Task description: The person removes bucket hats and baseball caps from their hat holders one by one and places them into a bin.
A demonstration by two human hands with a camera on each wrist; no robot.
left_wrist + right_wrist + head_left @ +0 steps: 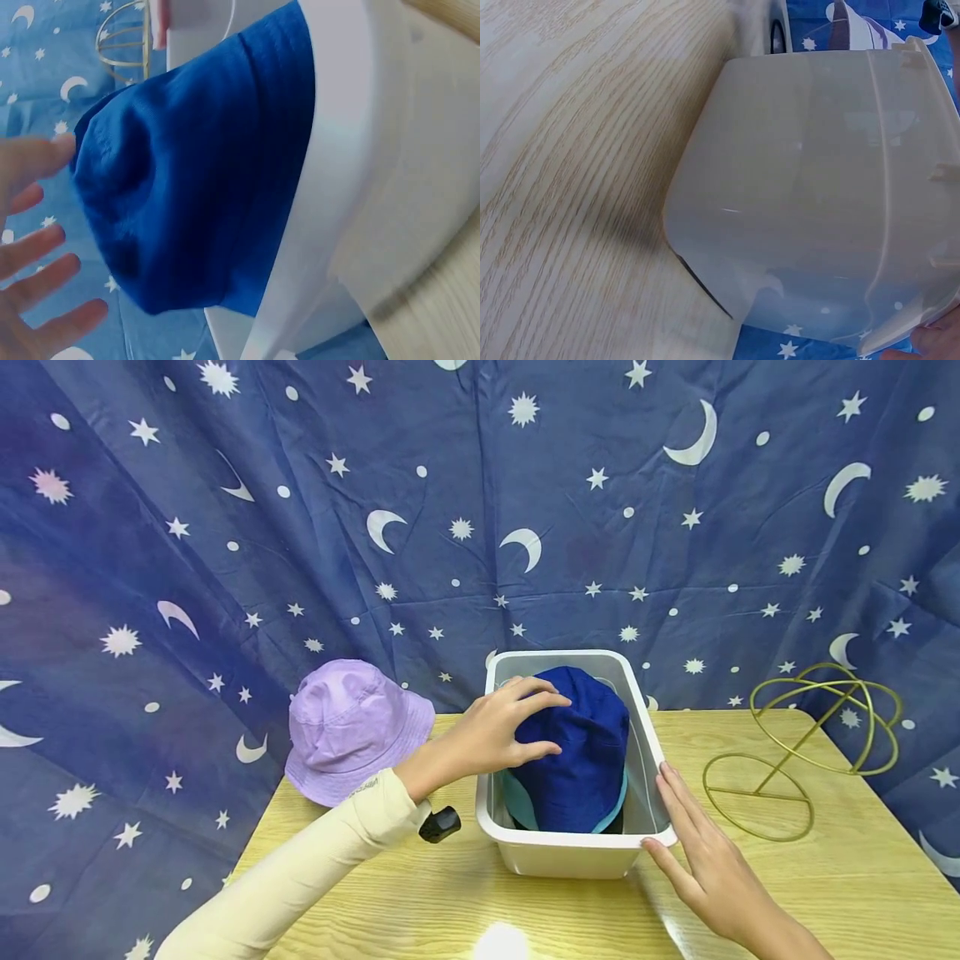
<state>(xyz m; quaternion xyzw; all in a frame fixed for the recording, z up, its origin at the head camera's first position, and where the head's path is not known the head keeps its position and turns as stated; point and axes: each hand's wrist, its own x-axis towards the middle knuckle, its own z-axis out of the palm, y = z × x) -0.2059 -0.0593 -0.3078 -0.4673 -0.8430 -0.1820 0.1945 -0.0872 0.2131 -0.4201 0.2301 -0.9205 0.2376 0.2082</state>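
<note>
A royal-blue bucket hat [573, 747] sits crown up in a white plastic bin [566, 841], with a teal brim [520, 802] showing beneath it. My left hand [501, 722] is over the hat's left side, thumb and fingers spread apart around the crown. In the left wrist view the thumb tip is right at the crown of the blue hat [187, 165], the other fingers standing off it. My right hand [705, 852] rests against the bin's near right corner, fingers straight along the outer rim. The right wrist view shows the bin's side wall [795, 195] close up.
A lilac bucket hat [352, 722] stands on the wooden table [420, 893] left of the bin, behind my left forearm. To the right is a gold wire hat stand [780, 767]. A blue curtain [480, 510] with moons and stars hangs behind the table.
</note>
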